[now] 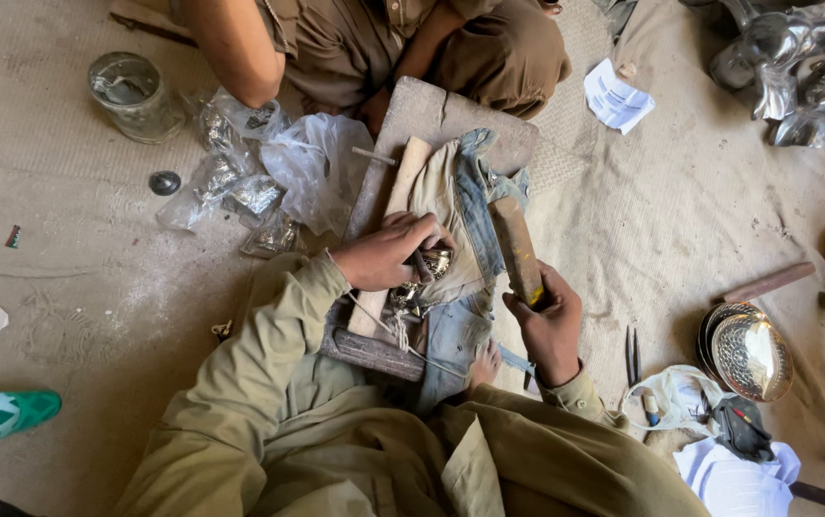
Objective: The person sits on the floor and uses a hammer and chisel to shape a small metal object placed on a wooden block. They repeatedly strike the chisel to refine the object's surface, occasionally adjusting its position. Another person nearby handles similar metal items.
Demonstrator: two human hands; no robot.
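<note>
Head view, left hand (388,257) pressed closed on small shiny metal piece (429,265) atop faded denim rag (474,206) on grey stone slab (431,115), right hand (548,321) gripping worn wooden mallet (516,247) just beside, another person's knees beyond, silver perforated bowl (750,356) on floor.

Your left hand (385,255) lies knuckles up on the wooden block (431,120), fingers (422,230) curled and pressing down. Your right hand (551,321), just right of the block, is fisted, thumb on top. Both sleeved forearms angle inward toward the block.
</note>
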